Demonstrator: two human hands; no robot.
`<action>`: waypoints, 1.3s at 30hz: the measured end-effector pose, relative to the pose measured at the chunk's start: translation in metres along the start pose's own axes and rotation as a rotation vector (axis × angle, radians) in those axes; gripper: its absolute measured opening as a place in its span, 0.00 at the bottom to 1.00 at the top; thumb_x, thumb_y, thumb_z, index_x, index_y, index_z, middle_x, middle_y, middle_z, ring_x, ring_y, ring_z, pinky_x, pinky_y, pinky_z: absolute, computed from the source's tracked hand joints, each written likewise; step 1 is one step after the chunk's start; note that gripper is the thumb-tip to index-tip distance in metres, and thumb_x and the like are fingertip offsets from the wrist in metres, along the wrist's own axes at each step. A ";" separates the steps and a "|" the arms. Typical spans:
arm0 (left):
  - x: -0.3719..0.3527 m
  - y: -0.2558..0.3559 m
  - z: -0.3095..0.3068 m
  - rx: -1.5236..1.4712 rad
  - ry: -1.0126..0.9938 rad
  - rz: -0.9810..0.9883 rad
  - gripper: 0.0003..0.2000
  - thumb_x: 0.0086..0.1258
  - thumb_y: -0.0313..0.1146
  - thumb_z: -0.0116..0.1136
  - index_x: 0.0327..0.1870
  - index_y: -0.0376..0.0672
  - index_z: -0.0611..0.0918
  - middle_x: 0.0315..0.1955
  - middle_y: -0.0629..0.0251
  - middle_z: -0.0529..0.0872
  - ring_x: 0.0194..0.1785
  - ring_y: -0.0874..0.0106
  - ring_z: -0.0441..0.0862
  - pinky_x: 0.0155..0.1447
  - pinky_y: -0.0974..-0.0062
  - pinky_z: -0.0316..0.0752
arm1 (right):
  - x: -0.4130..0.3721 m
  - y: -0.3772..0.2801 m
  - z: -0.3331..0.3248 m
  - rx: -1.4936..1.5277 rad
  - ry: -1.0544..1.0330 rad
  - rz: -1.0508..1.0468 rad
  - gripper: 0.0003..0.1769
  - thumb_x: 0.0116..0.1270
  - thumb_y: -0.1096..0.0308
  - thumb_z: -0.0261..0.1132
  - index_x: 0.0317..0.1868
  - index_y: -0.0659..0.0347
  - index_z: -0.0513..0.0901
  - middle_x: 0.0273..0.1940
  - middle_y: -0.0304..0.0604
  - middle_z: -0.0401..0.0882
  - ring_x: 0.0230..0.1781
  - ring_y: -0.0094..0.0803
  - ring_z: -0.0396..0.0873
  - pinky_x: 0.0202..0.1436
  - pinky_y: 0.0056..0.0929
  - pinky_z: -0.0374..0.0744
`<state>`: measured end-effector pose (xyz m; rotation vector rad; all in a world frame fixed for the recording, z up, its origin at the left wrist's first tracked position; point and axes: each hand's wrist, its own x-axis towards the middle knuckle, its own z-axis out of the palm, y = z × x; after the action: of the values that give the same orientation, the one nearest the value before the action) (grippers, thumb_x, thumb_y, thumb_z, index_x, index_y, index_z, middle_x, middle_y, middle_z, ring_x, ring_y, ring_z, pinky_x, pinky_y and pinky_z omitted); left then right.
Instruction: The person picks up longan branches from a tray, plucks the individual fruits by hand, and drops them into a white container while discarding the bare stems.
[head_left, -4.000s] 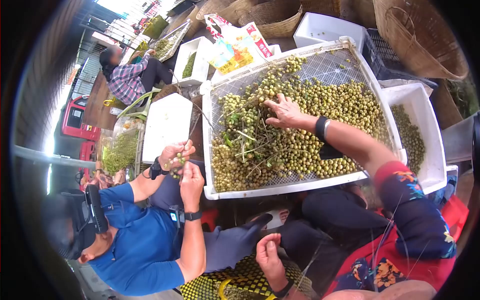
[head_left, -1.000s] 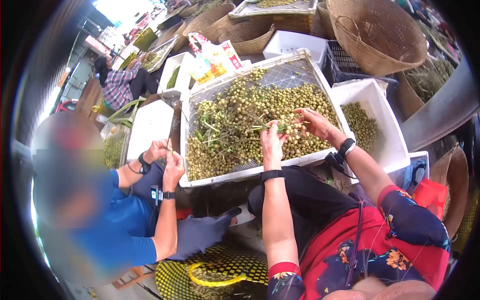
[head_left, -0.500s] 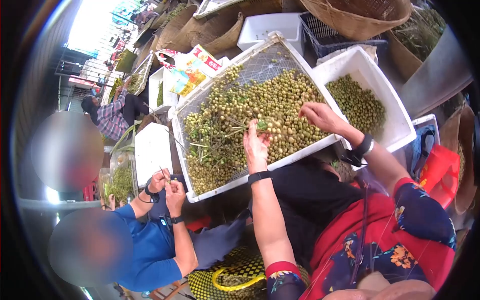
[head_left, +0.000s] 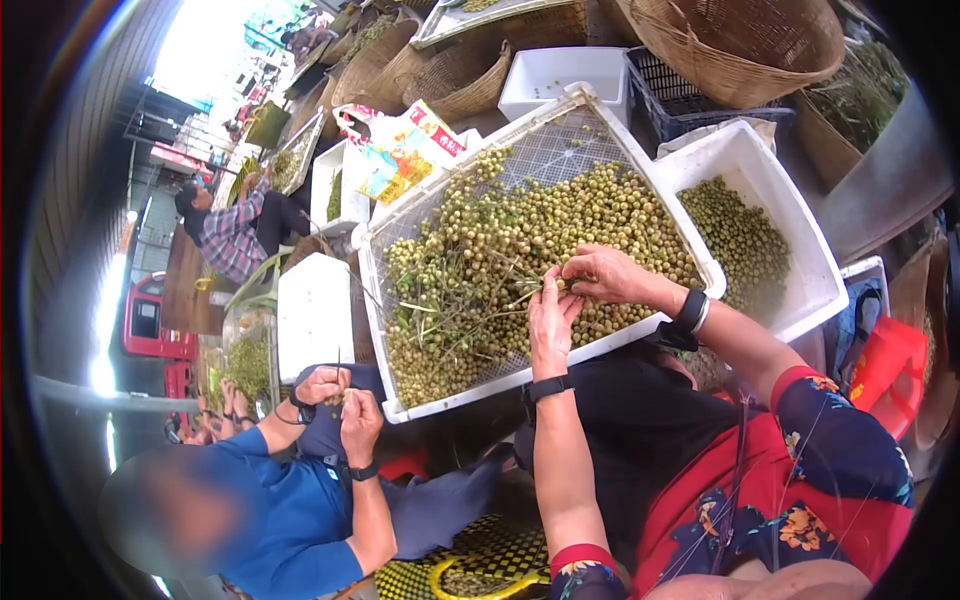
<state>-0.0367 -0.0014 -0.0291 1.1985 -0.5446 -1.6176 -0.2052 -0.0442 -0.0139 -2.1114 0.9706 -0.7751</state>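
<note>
Small round yellow-green fruits (head_left: 560,215), mixed with twigs, fill much of a white-framed mesh tray (head_left: 545,165). Over its near side, my left hand (head_left: 553,322) pinches a thin twig (head_left: 527,296) that points left. My right hand (head_left: 608,276) meets it from the right, with its fingers closed near the left fingertips. What sits between the right fingers is hidden. Loose twigs and stems (head_left: 440,300) lie among the fruits left of my hands. Right of the tray, a white foam box (head_left: 800,265) holds more fruits, greener and without stems.
A co-worker in a blue shirt (head_left: 290,510) sits close on the left, both hands (head_left: 345,405) together. A white box lid (head_left: 315,310) lies beyond. Wicker baskets (head_left: 740,50), a white bin (head_left: 565,80) and a dark crate (head_left: 690,105) stand behind. A red bag (head_left: 890,370) hangs at right.
My right hand has moved from above the fruits on the right to meet my left hand. The view has shifted a little. The green leafy bit at my left hand no longer shows.
</note>
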 end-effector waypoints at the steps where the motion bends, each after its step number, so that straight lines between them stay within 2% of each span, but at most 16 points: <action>1: -0.003 -0.001 0.002 0.006 0.055 -0.001 0.20 0.77 0.48 0.52 0.61 0.45 0.75 0.48 0.64 0.81 0.49 0.69 0.82 0.51 0.67 0.81 | 0.001 0.004 0.003 -0.001 -0.020 0.001 0.12 0.57 0.66 0.69 0.42 0.58 0.83 0.37 0.42 0.78 0.43 0.44 0.78 0.46 0.41 0.76; 4: -0.004 0.003 -0.007 0.044 -0.105 0.027 0.17 0.72 0.38 0.61 0.58 0.46 0.76 0.45 0.68 0.82 0.43 0.75 0.83 0.42 0.78 0.82 | 0.005 0.030 0.021 0.071 0.054 -0.098 0.17 0.55 0.62 0.73 0.43 0.58 0.82 0.36 0.44 0.79 0.39 0.41 0.78 0.45 0.38 0.77; 7: -0.007 0.007 -0.002 0.296 -0.045 0.076 0.17 0.69 0.34 0.65 0.55 0.43 0.77 0.39 0.71 0.83 0.37 0.80 0.81 0.37 0.81 0.78 | 0.006 0.039 0.026 0.721 -0.156 0.163 0.12 0.61 0.64 0.71 0.39 0.63 0.81 0.29 0.34 0.79 0.30 0.21 0.74 0.35 0.26 0.74; 10: -0.001 0.006 -0.009 0.502 -0.050 0.139 0.17 0.68 0.33 0.65 0.55 0.41 0.76 0.37 0.70 0.84 0.36 0.81 0.80 0.35 0.82 0.77 | 0.009 0.033 0.010 0.656 -0.268 0.242 0.12 0.63 0.65 0.70 0.37 0.65 0.81 0.29 0.30 0.79 0.31 0.16 0.73 0.35 0.24 0.73; 13: 0.000 0.004 -0.011 0.467 0.027 0.148 0.18 0.67 0.33 0.66 0.55 0.40 0.76 0.35 0.69 0.84 0.35 0.81 0.80 0.35 0.82 0.76 | 0.012 0.024 0.004 0.490 -0.171 0.205 0.12 0.62 0.64 0.70 0.37 0.65 0.81 0.28 0.30 0.79 0.31 0.17 0.73 0.35 0.24 0.74; 15: 0.002 -0.002 -0.012 0.430 0.067 0.179 0.17 0.67 0.31 0.66 0.53 0.38 0.76 0.35 0.68 0.84 0.33 0.80 0.80 0.35 0.81 0.76 | 0.015 0.025 -0.001 0.448 -0.157 0.174 0.10 0.62 0.65 0.69 0.38 0.62 0.83 0.29 0.35 0.82 0.29 0.24 0.78 0.37 0.27 0.76; 18: 0.017 -0.013 -0.022 0.642 0.327 0.383 0.11 0.66 0.25 0.63 0.47 0.35 0.76 0.34 0.66 0.83 0.29 0.78 0.79 0.35 0.79 0.77 | 0.014 0.034 -0.002 -0.113 -0.010 0.091 0.08 0.60 0.65 0.67 0.38 0.57 0.84 0.35 0.46 0.84 0.35 0.43 0.82 0.41 0.34 0.79; 23: 0.021 -0.017 -0.040 0.581 0.373 0.400 0.08 0.66 0.25 0.62 0.44 0.35 0.79 0.32 0.65 0.84 0.28 0.76 0.80 0.35 0.78 0.78 | 0.014 0.057 -0.011 -0.120 0.187 0.030 0.05 0.64 0.66 0.65 0.36 0.58 0.83 0.35 0.41 0.83 0.34 0.36 0.80 0.40 0.32 0.78; 26: 0.018 -0.010 -0.043 0.900 0.491 0.468 0.11 0.64 0.24 0.63 0.47 0.36 0.82 0.31 0.59 0.86 0.34 0.75 0.83 0.37 0.74 0.78 | 0.013 0.050 -0.028 0.583 0.253 0.469 0.07 0.68 0.67 0.62 0.37 0.63 0.81 0.31 0.32 0.79 0.31 0.18 0.72 0.35 0.21 0.73; 30: 0.011 0.000 -0.048 1.152 0.526 0.508 0.11 0.67 0.24 0.60 0.50 0.37 0.80 0.34 0.59 0.87 0.35 0.75 0.83 0.38 0.76 0.77 | 0.007 0.066 -0.027 0.400 0.201 0.317 0.08 0.68 0.67 0.62 0.40 0.64 0.80 0.29 0.36 0.80 0.29 0.26 0.76 0.35 0.26 0.75; 31: 0.011 0.001 -0.048 1.161 0.524 0.508 0.11 0.67 0.24 0.60 0.50 0.37 0.80 0.34 0.59 0.87 0.35 0.75 0.83 0.38 0.76 0.77 | 0.003 0.068 -0.024 -0.040 0.224 0.188 0.08 0.67 0.66 0.62 0.40 0.64 0.80 0.29 0.39 0.81 0.29 0.33 0.77 0.36 0.30 0.77; 32: 0.011 0.002 -0.046 0.883 0.450 0.498 0.11 0.68 0.23 0.59 0.50 0.36 0.78 0.34 0.59 0.86 0.37 0.72 0.83 0.41 0.74 0.76 | 0.002 0.070 -0.021 -0.481 0.240 0.055 0.08 0.67 0.66 0.62 0.40 0.63 0.81 0.30 0.42 0.81 0.30 0.40 0.79 0.37 0.35 0.78; 33: 0.013 0.002 -0.045 0.606 0.373 0.480 0.11 0.69 0.23 0.57 0.51 0.35 0.75 0.35 0.59 0.86 0.39 0.68 0.84 0.44 0.71 0.76 | 0.003 0.067 -0.019 -0.477 0.247 0.058 0.08 0.67 0.66 0.62 0.40 0.63 0.81 0.30 0.42 0.81 0.30 0.40 0.79 0.37 0.35 0.78; 35: 0.002 0.017 -0.031 0.500 0.337 0.400 0.10 0.72 0.22 0.54 0.52 0.36 0.71 0.36 0.61 0.85 0.41 0.74 0.82 0.44 0.75 0.74 | 0.014 0.047 -0.018 -0.231 0.268 -0.064 0.08 0.65 0.67 0.62 0.39 0.63 0.82 0.32 0.47 0.82 0.33 0.50 0.80 0.41 0.42 0.78; 37: 0.004 0.013 -0.037 0.419 0.287 0.397 0.09 0.73 0.23 0.53 0.50 0.37 0.69 0.37 0.57 0.86 0.40 0.75 0.81 0.41 0.78 0.73 | 0.023 0.013 -0.017 0.208 0.152 0.065 0.05 0.68 0.71 0.63 0.38 0.65 0.81 0.31 0.44 0.82 0.31 0.32 0.80 0.36 0.32 0.77; 39: 0.000 0.016 -0.031 0.418 0.270 0.415 0.07 0.74 0.26 0.54 0.47 0.37 0.70 0.37 0.58 0.86 0.36 0.77 0.80 0.38 0.79 0.72 | 0.030 -0.010 -0.010 0.385 0.164 0.063 0.06 0.67 0.70 0.64 0.37 0.65 0.82 0.28 0.42 0.81 0.28 0.27 0.78 0.33 0.29 0.76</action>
<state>-0.0016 -0.0013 -0.0288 1.4649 -0.9162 -0.9981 -0.1922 -0.0663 0.0066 -1.6990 0.8852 -1.0257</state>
